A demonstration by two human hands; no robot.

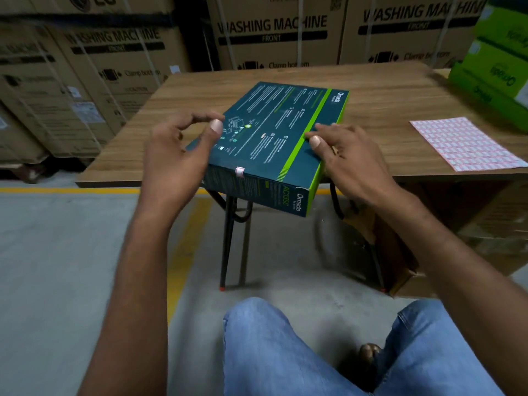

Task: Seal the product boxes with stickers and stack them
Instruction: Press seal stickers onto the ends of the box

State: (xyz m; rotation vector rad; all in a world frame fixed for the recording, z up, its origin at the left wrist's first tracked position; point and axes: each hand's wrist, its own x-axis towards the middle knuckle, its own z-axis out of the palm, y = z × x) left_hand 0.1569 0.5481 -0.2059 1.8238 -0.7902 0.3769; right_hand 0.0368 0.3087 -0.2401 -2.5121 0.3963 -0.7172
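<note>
One dark box point(274, 130) lies flat on the wooden table point(385, 110). Its near end pokes out over the table's edge. The person's right hand point(340, 151) rests on the box's right side, fingers spread and nearly straight, thumb on the green stripe. The left hand point(177, 150) is at the box's left side, fingers bent loosely, holding nothing; I cannot tell if it touches. One small sticker point(239, 171) wraps the box's near edge. One sticker sheet point(463, 144) lies to the right. The green boxes point(497, 70) in the far corner are too blurry to count.
</note>
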